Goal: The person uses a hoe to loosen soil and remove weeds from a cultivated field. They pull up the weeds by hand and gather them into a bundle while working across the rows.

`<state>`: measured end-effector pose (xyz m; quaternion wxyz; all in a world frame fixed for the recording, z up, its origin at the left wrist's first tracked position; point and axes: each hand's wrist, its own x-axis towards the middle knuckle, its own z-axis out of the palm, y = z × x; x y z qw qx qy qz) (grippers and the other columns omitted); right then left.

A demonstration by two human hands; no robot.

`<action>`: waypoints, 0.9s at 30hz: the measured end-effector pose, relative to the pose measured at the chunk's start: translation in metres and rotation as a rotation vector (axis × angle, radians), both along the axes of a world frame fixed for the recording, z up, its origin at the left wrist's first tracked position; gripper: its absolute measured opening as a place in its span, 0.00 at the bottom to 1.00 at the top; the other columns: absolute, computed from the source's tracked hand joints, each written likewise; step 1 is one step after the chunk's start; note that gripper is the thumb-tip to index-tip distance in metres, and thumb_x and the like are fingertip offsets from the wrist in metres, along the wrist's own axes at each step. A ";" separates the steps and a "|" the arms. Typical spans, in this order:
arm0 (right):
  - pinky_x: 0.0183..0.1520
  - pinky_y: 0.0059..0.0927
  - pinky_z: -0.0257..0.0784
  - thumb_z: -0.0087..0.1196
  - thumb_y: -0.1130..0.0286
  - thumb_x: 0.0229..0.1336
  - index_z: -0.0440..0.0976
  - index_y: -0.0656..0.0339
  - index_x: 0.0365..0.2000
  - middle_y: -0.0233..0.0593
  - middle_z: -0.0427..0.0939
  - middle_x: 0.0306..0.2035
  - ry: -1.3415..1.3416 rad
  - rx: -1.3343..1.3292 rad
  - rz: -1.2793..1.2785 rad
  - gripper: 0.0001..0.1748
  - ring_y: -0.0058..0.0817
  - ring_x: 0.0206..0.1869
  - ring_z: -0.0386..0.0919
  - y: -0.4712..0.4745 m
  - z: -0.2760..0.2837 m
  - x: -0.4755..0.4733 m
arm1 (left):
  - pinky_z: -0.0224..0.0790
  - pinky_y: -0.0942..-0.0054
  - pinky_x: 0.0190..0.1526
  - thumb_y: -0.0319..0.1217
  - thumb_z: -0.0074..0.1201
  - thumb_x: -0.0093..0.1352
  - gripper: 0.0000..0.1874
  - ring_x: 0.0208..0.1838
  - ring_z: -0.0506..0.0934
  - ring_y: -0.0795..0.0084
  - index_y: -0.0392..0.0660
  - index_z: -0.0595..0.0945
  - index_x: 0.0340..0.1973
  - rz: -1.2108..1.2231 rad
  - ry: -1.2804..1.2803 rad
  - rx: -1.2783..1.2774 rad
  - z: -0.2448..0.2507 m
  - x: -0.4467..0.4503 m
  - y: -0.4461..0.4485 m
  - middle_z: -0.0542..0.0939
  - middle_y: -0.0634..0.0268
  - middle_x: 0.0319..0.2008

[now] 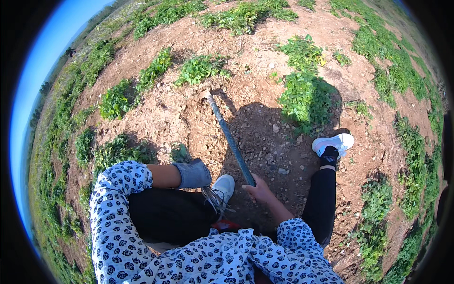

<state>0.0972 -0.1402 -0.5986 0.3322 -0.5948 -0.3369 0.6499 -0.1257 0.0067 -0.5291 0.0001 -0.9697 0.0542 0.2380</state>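
Observation:
My bare right hand [260, 190] grips the near end of a hoe's long, worn bluish-green handle [228, 136]. At the far end, the hoe head [205, 94] rests against loose, broken soil, short of a small leafy plant [200, 69]. My left hand [193, 174] wears a grey-blue glove or cuff and is held low beside my left knee. Its fingers are hard to make out. Thin greyish strands [214, 198] show just below it, over my left shoe [224, 186]; whether the hand holds them is unclear.
A dense leafy plant [305, 96] grows ahead to the right, partly in my shadow. My right shoe [333, 143] is planted beside it. More plants grow at left [115, 99] and along a row at right [376, 213]. Small stones [282, 170] dot the dry soil.

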 end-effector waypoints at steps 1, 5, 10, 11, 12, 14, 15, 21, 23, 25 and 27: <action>0.12 0.21 0.59 0.53 0.71 0.50 0.54 0.61 0.54 0.27 0.63 0.15 -0.012 0.008 -0.006 0.31 0.16 0.12 0.60 -0.009 0.005 0.000 | 0.65 0.65 0.23 0.31 0.47 0.57 0.05 0.25 0.77 0.65 0.47 0.76 0.21 0.007 -0.024 -0.014 0.000 -0.002 0.000 0.75 0.66 0.18; 0.12 0.21 0.58 0.53 0.71 0.49 0.55 0.64 0.53 0.29 0.64 0.15 -0.001 -0.066 -0.056 0.31 0.17 0.12 0.61 -0.060 0.035 0.012 | 0.63 0.64 0.21 0.30 0.51 0.53 0.05 0.25 0.78 0.65 0.47 0.81 0.21 -0.009 -0.062 0.028 -0.007 -0.006 -0.002 0.78 0.66 0.19; 0.13 0.20 0.57 0.52 0.71 0.51 0.58 0.64 0.47 0.28 0.62 0.15 0.107 -0.258 -0.094 0.23 0.17 0.13 0.60 -0.110 0.076 0.034 | 0.64 0.63 0.21 0.30 0.51 0.53 0.05 0.25 0.78 0.64 0.47 0.81 0.21 -0.011 -0.066 -0.054 -0.011 -0.009 -0.002 0.78 0.65 0.19; 0.13 0.20 0.57 0.51 0.71 0.52 0.58 0.63 0.45 0.28 0.61 0.15 0.156 -0.307 -0.086 0.21 0.17 0.13 0.60 -0.114 0.083 0.040 | 0.64 0.63 0.21 0.31 0.51 0.53 0.05 0.25 0.78 0.64 0.47 0.81 0.21 -0.021 -0.067 -0.079 -0.010 -0.008 -0.003 0.78 0.65 0.19; 0.13 0.20 0.57 0.51 0.71 0.52 0.59 0.63 0.43 0.28 0.61 0.15 0.190 -0.369 -0.088 0.19 0.16 0.13 0.60 -0.116 0.088 0.044 | 0.64 0.63 0.21 0.31 0.51 0.54 0.05 0.25 0.78 0.64 0.47 0.81 0.21 -0.031 -0.049 -0.043 -0.009 -0.008 -0.004 0.78 0.65 0.19; 0.13 0.20 0.57 0.50 0.69 0.54 0.58 0.60 0.37 0.28 0.61 0.16 0.166 -0.332 0.007 0.14 0.16 0.14 0.59 -0.105 0.088 0.045 | 0.65 0.63 0.21 0.31 0.51 0.54 0.05 0.25 0.78 0.64 0.47 0.80 0.21 -0.056 -0.010 0.026 -0.005 -0.005 -0.007 0.78 0.65 0.19; 0.13 0.20 0.57 0.50 0.69 0.54 0.58 0.60 0.37 0.28 0.61 0.16 0.183 -0.319 0.020 0.14 0.16 0.14 0.59 -0.094 0.085 0.043 | 0.65 0.63 0.21 0.31 0.51 0.54 0.05 0.25 0.78 0.64 0.47 0.80 0.21 -0.058 0.014 0.033 -0.002 -0.003 -0.008 0.78 0.65 0.19; 0.13 0.19 0.58 0.51 0.68 0.54 0.60 0.61 0.35 0.28 0.63 0.18 0.138 -0.201 0.042 0.13 0.15 0.15 0.61 -0.010 0.044 0.002 | 0.65 0.64 0.21 0.31 0.51 0.54 0.05 0.26 0.78 0.64 0.48 0.80 0.21 -0.021 0.076 0.008 0.006 0.005 -0.012 0.77 0.65 0.19; 0.13 0.19 0.58 0.51 0.69 0.54 0.61 0.63 0.39 0.28 0.63 0.18 0.213 -0.117 0.009 0.15 0.15 0.15 0.61 -0.005 0.045 -0.002 | 0.65 0.64 0.21 0.31 0.50 0.54 0.05 0.26 0.78 0.64 0.48 0.80 0.21 -0.013 0.080 0.002 0.009 0.007 -0.010 0.77 0.65 0.18; 0.14 0.19 0.58 0.51 0.70 0.53 0.60 0.65 0.45 0.28 0.64 0.18 0.199 -0.158 -0.039 0.20 0.15 0.16 0.62 -0.014 0.057 0.008 | 0.65 0.64 0.21 0.31 0.50 0.54 0.05 0.26 0.78 0.64 0.48 0.80 0.21 -0.007 0.084 -0.005 0.009 0.008 -0.008 0.77 0.65 0.18; 0.14 0.18 0.57 0.51 0.71 0.52 0.55 0.66 0.55 0.28 0.64 0.18 0.218 -0.223 -0.040 0.30 0.14 0.16 0.62 -0.026 0.076 0.032 | 0.65 0.65 0.21 0.31 0.50 0.55 0.04 0.26 0.78 0.65 0.48 0.80 0.22 -0.018 0.095 0.006 0.010 0.007 -0.008 0.77 0.65 0.18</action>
